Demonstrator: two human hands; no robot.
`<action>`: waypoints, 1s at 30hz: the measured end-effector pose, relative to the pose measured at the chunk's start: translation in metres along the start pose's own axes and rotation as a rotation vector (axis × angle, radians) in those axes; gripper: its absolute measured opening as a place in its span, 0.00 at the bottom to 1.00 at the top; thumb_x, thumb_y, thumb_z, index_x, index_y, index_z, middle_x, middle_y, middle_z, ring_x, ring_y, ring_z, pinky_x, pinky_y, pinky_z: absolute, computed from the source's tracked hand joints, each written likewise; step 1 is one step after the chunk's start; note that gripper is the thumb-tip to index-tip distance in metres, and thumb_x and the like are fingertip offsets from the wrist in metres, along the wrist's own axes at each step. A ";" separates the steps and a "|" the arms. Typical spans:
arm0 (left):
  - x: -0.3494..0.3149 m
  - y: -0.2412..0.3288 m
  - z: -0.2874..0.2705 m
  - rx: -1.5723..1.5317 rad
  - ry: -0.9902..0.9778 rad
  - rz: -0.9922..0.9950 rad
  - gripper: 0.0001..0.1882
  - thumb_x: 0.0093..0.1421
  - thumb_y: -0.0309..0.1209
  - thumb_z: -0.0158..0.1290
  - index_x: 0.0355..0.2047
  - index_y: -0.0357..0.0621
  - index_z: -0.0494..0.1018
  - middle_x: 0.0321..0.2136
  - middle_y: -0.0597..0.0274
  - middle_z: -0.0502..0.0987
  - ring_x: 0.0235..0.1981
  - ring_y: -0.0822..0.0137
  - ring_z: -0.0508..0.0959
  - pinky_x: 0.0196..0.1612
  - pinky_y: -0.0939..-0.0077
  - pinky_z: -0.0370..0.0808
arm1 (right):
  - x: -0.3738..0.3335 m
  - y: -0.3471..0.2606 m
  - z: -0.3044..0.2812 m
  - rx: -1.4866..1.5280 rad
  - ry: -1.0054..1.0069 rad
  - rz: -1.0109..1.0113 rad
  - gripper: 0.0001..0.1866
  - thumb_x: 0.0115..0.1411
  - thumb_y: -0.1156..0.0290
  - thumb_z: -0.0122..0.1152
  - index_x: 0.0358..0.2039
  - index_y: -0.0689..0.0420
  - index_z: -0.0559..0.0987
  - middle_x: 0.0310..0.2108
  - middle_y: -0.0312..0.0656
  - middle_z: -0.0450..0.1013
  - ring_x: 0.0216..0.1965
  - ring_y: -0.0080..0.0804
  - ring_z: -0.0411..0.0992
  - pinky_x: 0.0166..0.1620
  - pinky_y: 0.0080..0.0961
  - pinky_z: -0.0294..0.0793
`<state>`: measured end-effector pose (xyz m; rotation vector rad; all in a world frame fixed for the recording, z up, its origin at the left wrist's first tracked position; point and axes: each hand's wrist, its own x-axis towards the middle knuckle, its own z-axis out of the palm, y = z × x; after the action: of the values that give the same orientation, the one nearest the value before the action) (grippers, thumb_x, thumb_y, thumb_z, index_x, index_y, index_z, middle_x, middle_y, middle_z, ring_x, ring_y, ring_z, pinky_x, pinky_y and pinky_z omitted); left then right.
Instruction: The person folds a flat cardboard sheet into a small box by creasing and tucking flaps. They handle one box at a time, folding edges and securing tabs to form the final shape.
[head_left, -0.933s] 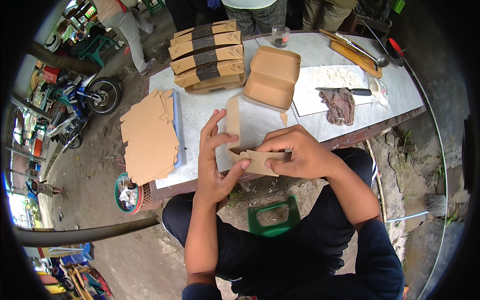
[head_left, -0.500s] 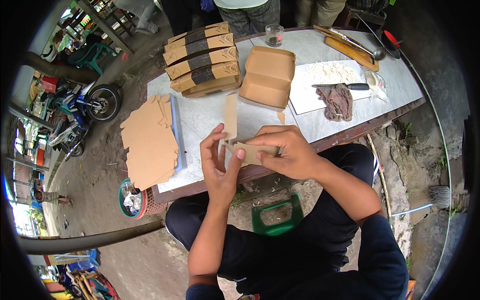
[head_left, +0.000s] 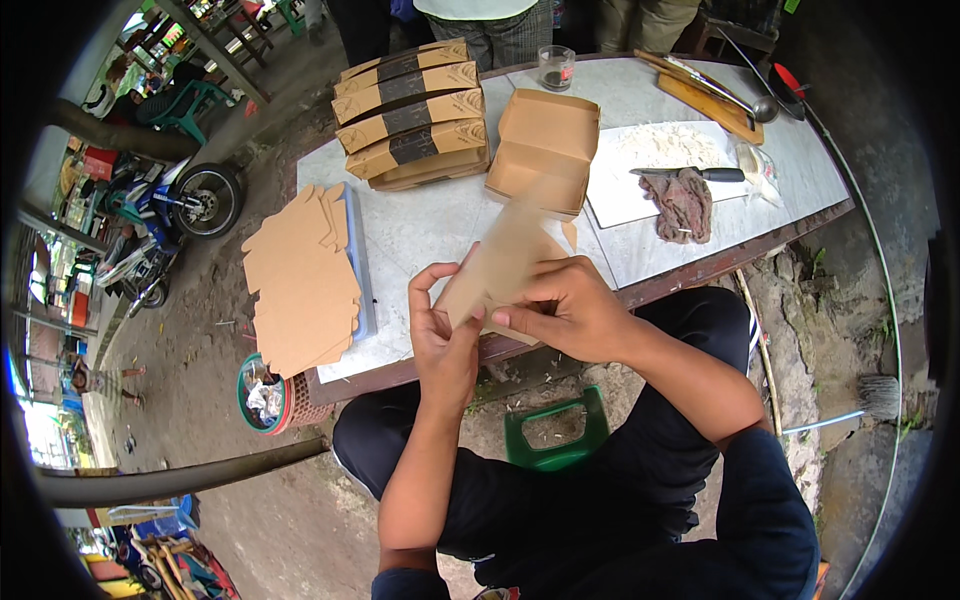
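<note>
Between my two hands, over the table's near edge, is a brown cardboard piece (head_left: 493,262), smeared by motion. My left hand (head_left: 443,325) grips its left side with thumb and fingers. My right hand (head_left: 570,308) pinches its lower right part, fingers bent. Just beyond, an open brown cardboard box (head_left: 545,140) stands on the table with its lid folded back. To the left lies a stack of flat cardboard blanks (head_left: 300,280), partly on a blue-edged tray (head_left: 357,260). Several folded boxes with dark bands (head_left: 410,145) are piled behind it.
On the right, a white board (head_left: 625,208) bears pale shreds (head_left: 670,145), a knife (head_left: 715,174) and a crumpled cloth (head_left: 684,205). A glass (head_left: 556,68), a wooden board (head_left: 705,105) and a ladle (head_left: 763,107) sit farther back. A green stool (head_left: 557,430) and a waste basket (head_left: 265,400) are below.
The cardboard piece has swung from an upright narrow strip to a wider, tilted, blurred shape leaning right. Both hands stay close together, the left slightly farther right.
</note>
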<state>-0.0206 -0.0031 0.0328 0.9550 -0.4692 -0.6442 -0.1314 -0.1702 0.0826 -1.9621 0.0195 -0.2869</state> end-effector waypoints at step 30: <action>0.003 -0.002 0.006 0.307 -0.016 -0.134 0.22 0.73 0.22 0.56 0.64 0.25 0.72 0.54 0.48 0.83 0.53 0.67 0.82 0.57 0.73 0.79 | 0.002 0.012 0.002 0.318 0.143 0.262 0.17 0.59 0.69 0.80 0.42 0.66 0.84 0.41 0.42 0.85 0.41 0.22 0.82 0.45 0.23 0.82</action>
<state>-0.0230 -0.0098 0.0347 1.2805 -0.5310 -0.7131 -0.1273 -0.1731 0.0717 -1.5995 0.3035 -0.2403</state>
